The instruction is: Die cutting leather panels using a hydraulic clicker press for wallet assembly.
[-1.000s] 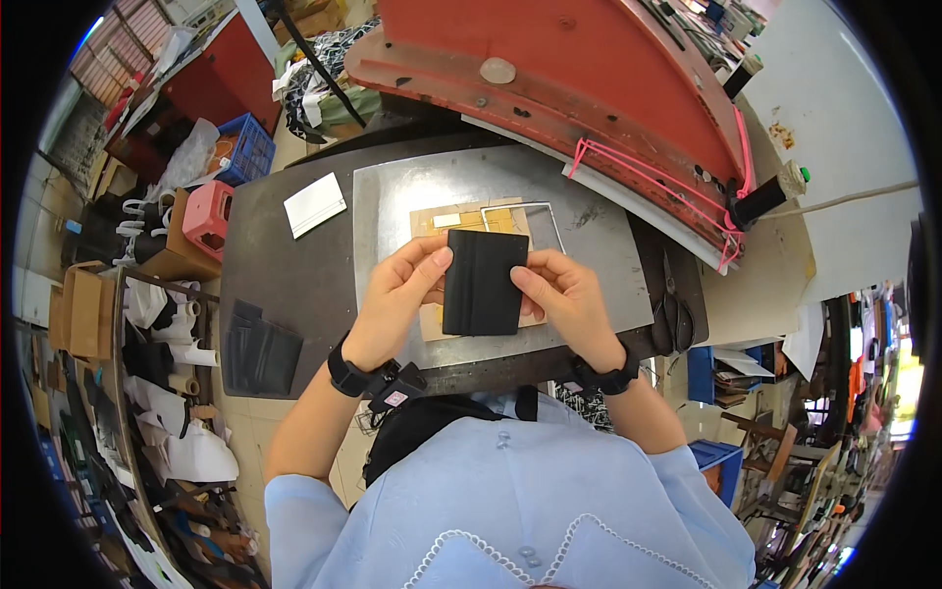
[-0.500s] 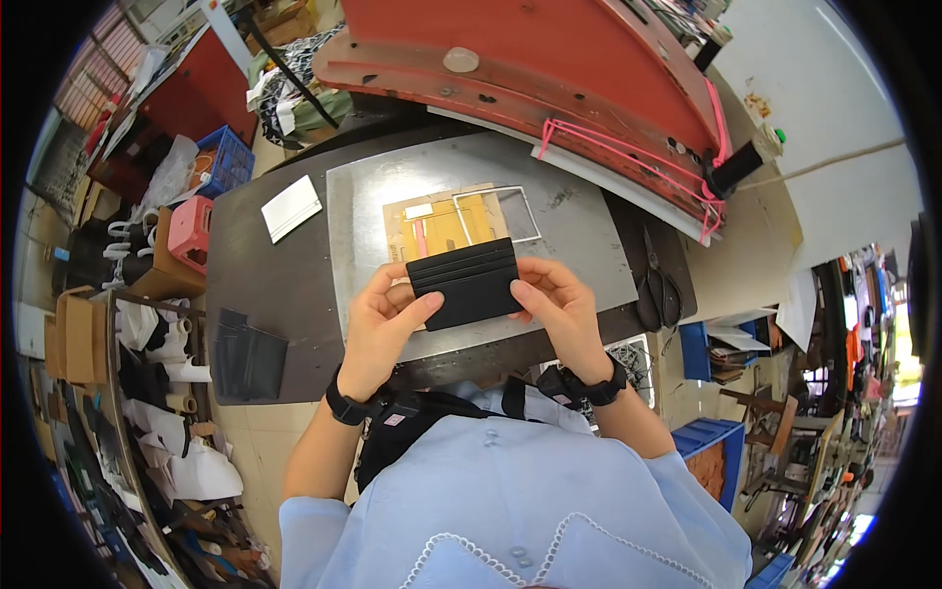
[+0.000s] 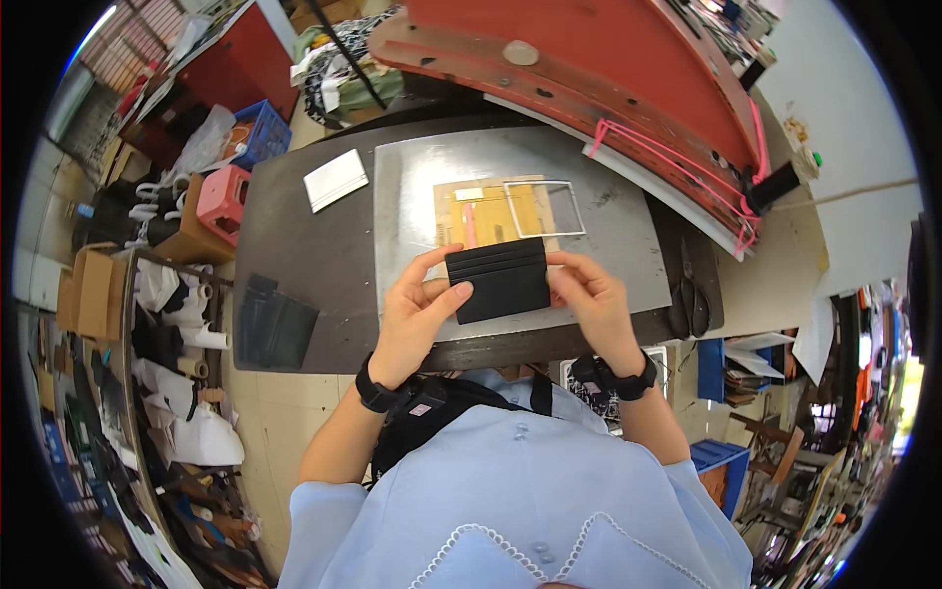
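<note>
A flat black card holder (image 3: 502, 287) with several slot edges across its upper part is held up over the near edge of a metal plate (image 3: 412, 196). My left hand (image 3: 417, 312) pinches its left side, thumb on the front face. At its right edge, my right hand (image 3: 595, 302) grips with the fingers behind and the thumb at the side. Beyond it, on the plate, lie a yellow cutting-die board (image 3: 488, 216) and a white-edged rectangular frame (image 3: 545, 208) that overlaps the board's right part.
Dark leather pieces (image 3: 275, 324) lie at the table's left, below a white card stack (image 3: 336, 181). Black scissors (image 3: 689, 299) rest at the right edge. A red press machine (image 3: 589, 59) with pink cord (image 3: 677, 167) overhangs the far side. A shelf with rolls (image 3: 186, 344) stands left.
My view has shifted, so the table appears further left to right and slightly higher. The right thumb has slid from the card holder's front toward its right edge. Both hands still hold it.
</note>
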Available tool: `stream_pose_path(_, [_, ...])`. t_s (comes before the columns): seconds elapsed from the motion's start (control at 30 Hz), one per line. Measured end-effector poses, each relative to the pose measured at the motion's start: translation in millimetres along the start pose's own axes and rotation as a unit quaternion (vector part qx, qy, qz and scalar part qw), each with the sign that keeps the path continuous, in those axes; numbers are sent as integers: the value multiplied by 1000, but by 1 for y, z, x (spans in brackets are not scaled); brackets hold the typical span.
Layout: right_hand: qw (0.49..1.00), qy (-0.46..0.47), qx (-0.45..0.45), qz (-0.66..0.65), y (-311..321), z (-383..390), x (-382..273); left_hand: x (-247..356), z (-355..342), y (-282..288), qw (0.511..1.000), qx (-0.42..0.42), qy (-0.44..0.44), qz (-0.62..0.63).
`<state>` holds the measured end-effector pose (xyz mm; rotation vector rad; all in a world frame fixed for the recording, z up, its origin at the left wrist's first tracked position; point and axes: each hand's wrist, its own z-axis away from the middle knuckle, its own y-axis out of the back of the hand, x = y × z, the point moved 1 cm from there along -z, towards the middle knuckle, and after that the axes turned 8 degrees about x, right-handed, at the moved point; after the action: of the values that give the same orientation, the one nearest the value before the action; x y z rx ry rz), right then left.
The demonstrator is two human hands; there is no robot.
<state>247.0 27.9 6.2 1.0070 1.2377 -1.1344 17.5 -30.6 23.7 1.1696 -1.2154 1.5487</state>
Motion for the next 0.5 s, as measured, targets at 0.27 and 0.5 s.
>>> stream_pose_path(0.27, [879,256,52,398,47,-60,-1,-7,44,84,969,235,-77,14])
stream_pose_path(0.5, [851,237,-23,469,48,-83,5,-17,97,175,784,472,-195,-353])
